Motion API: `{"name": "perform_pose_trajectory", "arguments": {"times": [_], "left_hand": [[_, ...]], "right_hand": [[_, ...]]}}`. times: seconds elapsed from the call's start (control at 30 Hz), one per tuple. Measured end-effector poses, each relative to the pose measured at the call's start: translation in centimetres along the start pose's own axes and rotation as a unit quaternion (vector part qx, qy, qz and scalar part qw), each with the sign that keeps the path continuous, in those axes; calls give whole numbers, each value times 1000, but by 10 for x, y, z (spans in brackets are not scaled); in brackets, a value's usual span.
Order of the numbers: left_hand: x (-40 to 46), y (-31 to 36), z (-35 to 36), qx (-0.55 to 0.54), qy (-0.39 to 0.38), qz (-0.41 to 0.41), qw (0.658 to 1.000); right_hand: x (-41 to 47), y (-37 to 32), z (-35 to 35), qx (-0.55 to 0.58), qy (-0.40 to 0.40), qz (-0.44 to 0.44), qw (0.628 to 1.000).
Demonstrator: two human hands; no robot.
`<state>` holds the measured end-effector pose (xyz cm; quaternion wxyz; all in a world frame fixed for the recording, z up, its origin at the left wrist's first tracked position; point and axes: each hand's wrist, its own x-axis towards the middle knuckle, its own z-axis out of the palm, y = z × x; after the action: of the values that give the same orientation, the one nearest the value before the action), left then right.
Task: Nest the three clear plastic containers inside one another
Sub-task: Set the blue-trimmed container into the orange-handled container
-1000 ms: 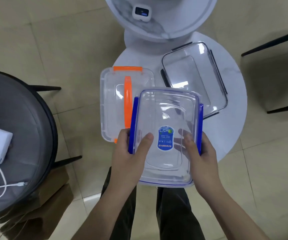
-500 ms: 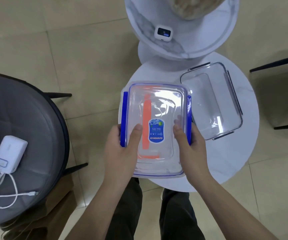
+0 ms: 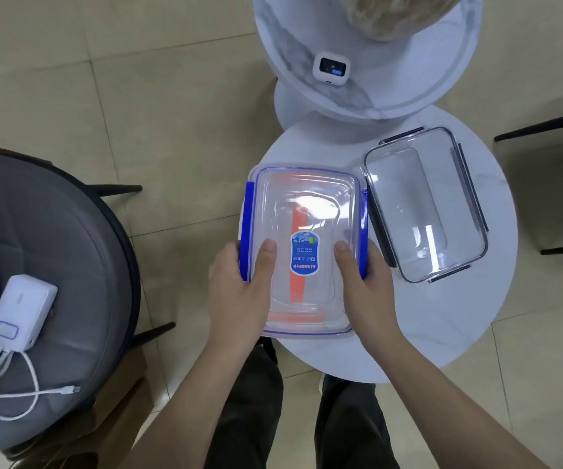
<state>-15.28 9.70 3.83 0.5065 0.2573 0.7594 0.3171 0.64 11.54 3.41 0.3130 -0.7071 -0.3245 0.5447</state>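
Two hands on the blue-clipped container (image 3: 307,211), one per long side. My left hand (image 3: 236,292) wraps the left blue clip, thumb lying over the rim onto the clear wall; my right hand (image 3: 364,286) does the same on the right clip. Both grips are closed around the container's near half. It sits directly over the orange-handled container (image 3: 298,262), whose orange strip shows thru the clear base, w/ more orange at the near and far edges. Can't tell if the blue one is fully seated or just above it. A blue oval label (image 3: 304,253) sits mid-base, between my thumbs.

Both are at the left edge of the round white table (image 3: 442,333), near side overhanging toward my legs. Just right of them, the third container (image 3: 425,204), clear w/ dark clips, rests open on the table, its left clip nearly touching the blue one's right side.

Far side: a second white round surface (image 3: 290,45) w/ a small white device (image 3: 330,68) showing a dark screen. Far left: a grey cushioned chair (image 3: 53,231) holding a white power bank (image 3: 21,313) and white cable (image 3: 29,397).
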Motion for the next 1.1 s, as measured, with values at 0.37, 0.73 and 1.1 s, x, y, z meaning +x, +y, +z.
{"name": "perform_pose_trajectory", "arguments": {"times": [0.37,0.73,1.1], "left_hand": [[6,-6,2,-31,-27,-19,999],[20,-4,1,-122,-75,-71,987],[24,7,12,-32,16,-85,996]], "right_hand": [[4,10,1,11,-5,-18,1000],[12,11,-6,67,-38,49,996],[18,14,5,-32,45,22,998]]}}
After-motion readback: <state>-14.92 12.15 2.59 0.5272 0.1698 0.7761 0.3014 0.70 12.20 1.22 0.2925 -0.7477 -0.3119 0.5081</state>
